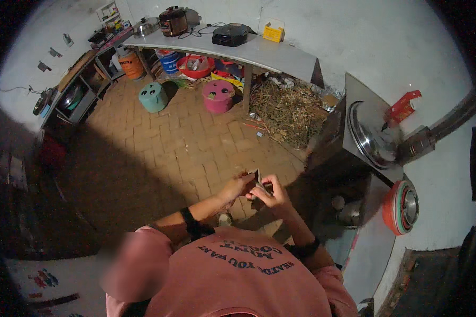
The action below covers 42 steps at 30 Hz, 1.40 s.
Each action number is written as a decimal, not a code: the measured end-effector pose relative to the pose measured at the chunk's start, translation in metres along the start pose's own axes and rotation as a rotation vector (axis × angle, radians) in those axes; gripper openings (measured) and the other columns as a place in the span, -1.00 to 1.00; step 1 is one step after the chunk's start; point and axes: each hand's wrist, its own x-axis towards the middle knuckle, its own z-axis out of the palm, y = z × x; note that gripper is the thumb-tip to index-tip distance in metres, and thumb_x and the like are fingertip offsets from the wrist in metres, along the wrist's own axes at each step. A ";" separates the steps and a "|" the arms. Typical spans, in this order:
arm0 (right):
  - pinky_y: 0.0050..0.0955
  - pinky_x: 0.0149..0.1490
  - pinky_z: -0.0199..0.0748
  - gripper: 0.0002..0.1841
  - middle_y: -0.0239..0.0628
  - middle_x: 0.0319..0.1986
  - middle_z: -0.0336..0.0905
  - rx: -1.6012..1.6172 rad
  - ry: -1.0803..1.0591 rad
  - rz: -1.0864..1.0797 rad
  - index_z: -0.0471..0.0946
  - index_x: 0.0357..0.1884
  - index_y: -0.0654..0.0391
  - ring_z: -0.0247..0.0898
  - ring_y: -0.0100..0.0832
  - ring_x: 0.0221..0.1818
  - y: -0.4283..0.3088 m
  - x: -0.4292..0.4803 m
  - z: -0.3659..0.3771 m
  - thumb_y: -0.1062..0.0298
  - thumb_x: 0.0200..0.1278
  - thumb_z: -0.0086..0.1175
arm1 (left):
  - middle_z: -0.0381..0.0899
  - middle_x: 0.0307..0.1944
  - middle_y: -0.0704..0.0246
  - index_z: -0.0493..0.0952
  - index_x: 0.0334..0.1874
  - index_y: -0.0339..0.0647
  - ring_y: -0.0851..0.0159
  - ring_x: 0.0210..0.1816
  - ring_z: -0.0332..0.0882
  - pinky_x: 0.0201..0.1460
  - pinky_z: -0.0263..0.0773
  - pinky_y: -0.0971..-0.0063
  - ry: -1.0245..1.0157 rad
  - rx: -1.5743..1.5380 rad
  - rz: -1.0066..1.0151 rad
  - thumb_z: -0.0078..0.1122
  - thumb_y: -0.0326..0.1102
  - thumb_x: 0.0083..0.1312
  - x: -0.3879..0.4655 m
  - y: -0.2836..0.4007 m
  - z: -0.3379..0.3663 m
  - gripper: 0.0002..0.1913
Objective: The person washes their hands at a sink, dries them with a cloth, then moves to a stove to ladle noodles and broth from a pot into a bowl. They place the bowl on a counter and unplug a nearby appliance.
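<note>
My left hand grips a small flat piece, dark on one face with a pale edge. What it is made of cannot be told at this size. From the other side, the bent fingers and thumb of my right hand pinch the lower part of the same piece. Both hands meet in front of my chest, above the brick-paved floor. My fingers hide much of the piece.
A turquoise stool and a pink stool stand on the floor ahead. Behind them runs a long counter, with a heap of dry twigs beneath its right end. At right are a lidded stove and stacked bowls.
</note>
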 end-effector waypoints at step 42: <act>-0.28 0.13 0.36 -0.49 -0.22 0.11 0.43 0.690 -0.342 0.649 0.41 0.15 0.19 0.39 -0.25 0.07 0.474 0.623 0.263 0.07 0.30 0.20 | 0.51 0.18 0.32 0.39 0.28 -0.15 0.21 0.17 0.49 0.25 0.38 0.21 -0.009 -0.623 0.037 0.14 -0.15 0.38 0.432 0.446 -0.396 -0.53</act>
